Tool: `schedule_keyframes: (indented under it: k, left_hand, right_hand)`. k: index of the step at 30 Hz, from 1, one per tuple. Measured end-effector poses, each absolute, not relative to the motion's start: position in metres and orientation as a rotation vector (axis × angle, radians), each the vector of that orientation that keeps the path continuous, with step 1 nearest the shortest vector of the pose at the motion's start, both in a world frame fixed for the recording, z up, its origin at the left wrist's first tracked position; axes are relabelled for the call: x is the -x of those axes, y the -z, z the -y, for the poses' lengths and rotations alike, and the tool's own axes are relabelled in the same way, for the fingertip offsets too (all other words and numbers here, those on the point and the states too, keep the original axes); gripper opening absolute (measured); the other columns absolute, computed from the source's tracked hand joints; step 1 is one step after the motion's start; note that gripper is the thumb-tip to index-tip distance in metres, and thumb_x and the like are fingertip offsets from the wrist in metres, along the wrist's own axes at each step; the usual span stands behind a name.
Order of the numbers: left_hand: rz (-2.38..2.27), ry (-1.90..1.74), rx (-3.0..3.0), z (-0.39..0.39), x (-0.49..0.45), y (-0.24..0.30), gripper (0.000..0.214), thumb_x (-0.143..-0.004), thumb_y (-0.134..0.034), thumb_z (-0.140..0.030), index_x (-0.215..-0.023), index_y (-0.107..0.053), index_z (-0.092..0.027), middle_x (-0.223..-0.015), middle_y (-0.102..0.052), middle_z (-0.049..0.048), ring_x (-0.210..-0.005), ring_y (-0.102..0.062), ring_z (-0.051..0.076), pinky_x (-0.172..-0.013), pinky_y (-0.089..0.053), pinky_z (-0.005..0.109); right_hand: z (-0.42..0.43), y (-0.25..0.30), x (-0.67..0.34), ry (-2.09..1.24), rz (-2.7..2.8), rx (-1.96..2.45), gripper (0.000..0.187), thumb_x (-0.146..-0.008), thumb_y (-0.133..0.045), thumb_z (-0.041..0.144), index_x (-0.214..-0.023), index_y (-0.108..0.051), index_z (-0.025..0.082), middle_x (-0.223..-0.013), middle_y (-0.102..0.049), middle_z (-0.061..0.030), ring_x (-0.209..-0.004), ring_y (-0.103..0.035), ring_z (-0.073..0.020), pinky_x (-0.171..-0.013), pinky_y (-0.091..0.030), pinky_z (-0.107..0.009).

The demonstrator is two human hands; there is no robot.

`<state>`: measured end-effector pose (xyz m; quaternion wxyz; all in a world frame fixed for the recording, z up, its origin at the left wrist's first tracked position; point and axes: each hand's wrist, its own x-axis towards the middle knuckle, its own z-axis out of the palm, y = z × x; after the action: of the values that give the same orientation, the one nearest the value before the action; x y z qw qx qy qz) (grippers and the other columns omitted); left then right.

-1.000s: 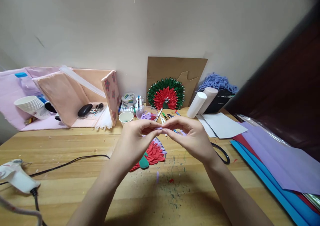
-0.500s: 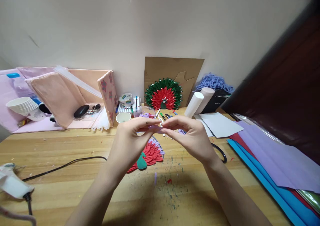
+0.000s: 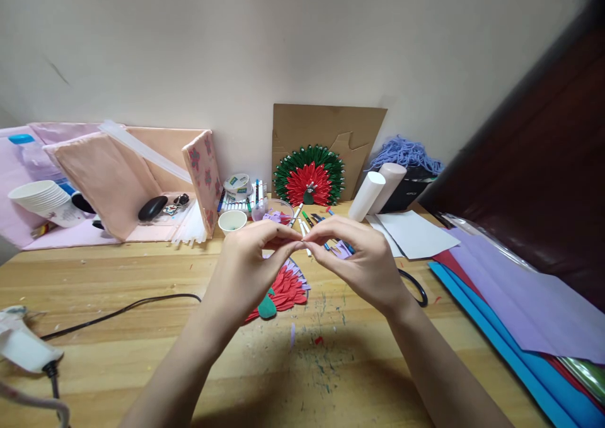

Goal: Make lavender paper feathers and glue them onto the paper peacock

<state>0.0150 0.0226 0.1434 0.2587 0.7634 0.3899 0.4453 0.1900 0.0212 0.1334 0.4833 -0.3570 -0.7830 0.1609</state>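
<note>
My left hand [image 3: 250,261] and my right hand [image 3: 362,251] meet fingertip to fingertip above the table, both closed in a pinch. The small purple piece seen there half a second ago is now hidden by the fingers. Partly behind my left hand lies a flat peacock-like craft. It has red petal-shaped pieces [image 3: 287,290], a purple fringe [image 3: 301,277] and a green teardrop body [image 3: 267,308]. Against the wall, a brown cardboard sheet [image 3: 321,125] bears a similar peacock in shiny green and red [image 3: 309,185].
A glue gun [image 3: 28,346] with a black cord lies at left. Behind my hands stand a paper cup [image 3: 232,220] and a clear bowl [image 3: 273,211] of scraps, with markers around. Two white rolls [image 3: 367,196] and white sheets [image 3: 420,236] sit right, beside purple sheets [image 3: 520,295].
My fingertips have come together, covering the purple piece that showed between them. The view has shifted very slightly; the things on the table stay put.
</note>
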Motion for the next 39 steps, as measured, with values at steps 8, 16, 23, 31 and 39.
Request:
schedule_keyframes:
  k: [8,16,23,31,39]
  left_hand:
    - [-1.070,-1.148,-2.106,-0.024,-0.011,-0.147,0.008,-0.078,-0.062,-0.023,-0.076,-0.064,-0.014,-0.073,-0.067,0.0029,-0.066,-0.060,0.010,-0.062,-0.050,0.020]
    - [-1.087,-1.145,-1.973,-0.023,-0.007,-0.150,0.015,-0.078,-0.062,-0.029,-0.083,-0.062,-0.015,-0.081,-0.067,0.0034,-0.073,-0.062,0.012,-0.068,-0.051,0.022]
    - [-1.009,-0.962,-1.881,-0.019,-0.016,-0.148,0.016,-0.082,-0.057,-0.028,-0.083,-0.066,-0.015,-0.079,-0.069,0.0038,-0.073,-0.062,0.013,-0.068,-0.050,0.024]
    - [-0.949,-0.980,-1.736,-0.019,-0.017,-0.152,0.017,-0.082,-0.056,-0.025,-0.084,-0.068,-0.014,-0.078,-0.069,0.0050,-0.073,-0.062,0.013,-0.070,-0.052,0.025]
    - [-1.014,-1.046,-1.682,-0.018,-0.018,-0.149,0.020,-0.079,-0.059,-0.031,-0.077,-0.069,-0.014,-0.069,-0.069,0.0046,-0.065,-0.063,0.013,-0.061,-0.053,0.023]
  right_hand:
    - [-0.021,-0.135,-0.189,-0.392,1.956,0.894,0.006,-0.077,-0.058,0.011,-0.078,-0.060,0.017,-0.076,-0.062,0.0001,-0.070,-0.056,-0.0115,-0.066,-0.045,-0.025]
    - [-0.019,-0.135,-0.191,-0.476,1.872,0.923,0.004,-0.078,-0.059,0.014,-0.079,-0.060,0.018,-0.074,-0.061,0.0011,-0.068,-0.057,-0.0111,-0.063,-0.045,-0.025]
    - [-0.019,-0.137,-0.190,-0.350,1.887,0.895,0.004,-0.078,-0.060,0.015,-0.078,-0.060,0.018,-0.076,-0.061,-0.0001,-0.069,-0.056,-0.0119,-0.064,-0.045,-0.026]
    - [-0.018,-0.137,-0.190,0.011,1.985,0.831,0.009,-0.080,-0.056,0.013,-0.083,-0.060,0.021,-0.079,-0.065,-0.0025,-0.075,-0.060,-0.0159,-0.071,-0.048,-0.031]
    - [-0.016,-0.131,-0.190,0.174,2.063,0.767,0.016,-0.081,-0.054,0.010,-0.089,-0.059,0.022,-0.087,-0.067,-0.0044,-0.082,-0.061,-0.0170,-0.075,-0.050,-0.033]
